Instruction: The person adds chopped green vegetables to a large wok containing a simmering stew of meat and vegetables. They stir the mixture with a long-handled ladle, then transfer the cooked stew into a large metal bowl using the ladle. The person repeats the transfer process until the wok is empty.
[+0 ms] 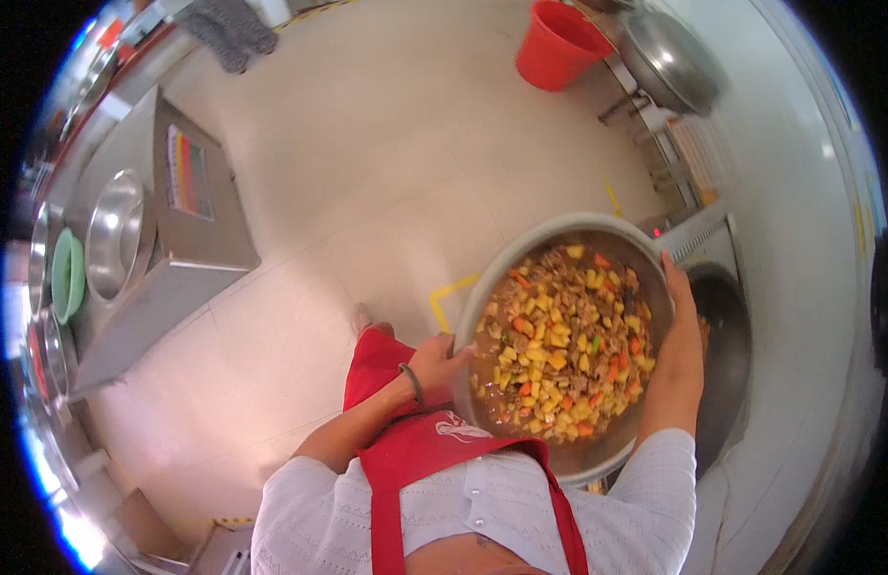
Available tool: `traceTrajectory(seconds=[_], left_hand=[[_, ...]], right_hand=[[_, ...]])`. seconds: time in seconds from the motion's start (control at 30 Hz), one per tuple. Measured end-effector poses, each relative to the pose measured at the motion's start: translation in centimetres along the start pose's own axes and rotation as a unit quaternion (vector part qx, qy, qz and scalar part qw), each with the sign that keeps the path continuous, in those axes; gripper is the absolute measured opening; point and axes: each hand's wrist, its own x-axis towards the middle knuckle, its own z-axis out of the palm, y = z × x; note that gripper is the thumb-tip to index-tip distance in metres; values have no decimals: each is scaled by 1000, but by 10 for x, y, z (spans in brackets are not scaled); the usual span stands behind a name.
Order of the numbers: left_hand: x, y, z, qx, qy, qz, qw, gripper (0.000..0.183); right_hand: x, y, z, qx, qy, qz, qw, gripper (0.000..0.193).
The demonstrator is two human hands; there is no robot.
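Nearest the onlooking eye, a red apron (420, 450) lies beside the large metal basin (549, 228). At the basin's left rim, the left hand (437, 366) holds on, partly curled, thumb on the edge. Inside, brothy chunky stew (564, 340) could slop if one side dips. Rightward, the right hand (681, 292) clasps the rim, its grip partly hidden; a slip could knock the dark wok (729, 383) beyond.

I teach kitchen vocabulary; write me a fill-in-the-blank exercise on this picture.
The basin of food is held by ____ hands, left hand and right hand.
The dark band circles the person's ____ wrist.
The apron and bucket are both ____.
Besides orange pieces, the food has bright ____ cubes.
Missing: two; left; red; yellow
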Motion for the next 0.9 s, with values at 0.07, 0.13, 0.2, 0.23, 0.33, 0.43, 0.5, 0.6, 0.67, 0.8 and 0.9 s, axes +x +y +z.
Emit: traceTrajectory(seconds=[0.07,0.13,0.2,0.23,0.33,0.43,0.5,0.6,0.67,0.8,0.9], left_hand=[[-3,-11,9,26,-14,-5,1000,47],[-8,-7,21,-36,26,28,999,49],[-11,9,23,-36,44,67,996,50],[-12,5,24,-48,42,57,996,50],[-1,-10,20,-44,38,66,996,50],[-14,-11,45,-36,88,98,991,51],[-15,-9,57,-31,132,111,985,51],[-14,-17,-31,-24,156,75,985,52],[-18,-28,-91,-12,199,38,979,52],[-24,-40,-137,-43,281,-3,959,51],[-10,-60,-186,-106,351,-5,930,49]], right_hand=[[-14,6,2,27,-2,21,999,89],[-63,-19,5,84,-28,-90,992,89],[-73,-4,-3,84,-31,-70,994,89],[-78,-3,-4,79,-27,-58,995,89],[-71,-3,-7,72,2,-45,996,89],[-60,-7,-11,57,18,-69,996,90],[-51,-28,-12,39,21,-94,995,90],[-33,-122,11,5,21,-136,990,90],[-18,-212,33,-28,20,-183,983,90],[-1,-381,71,-98,16,-285,953,91],[8,-514,120,-136,7,-350,927,91]])
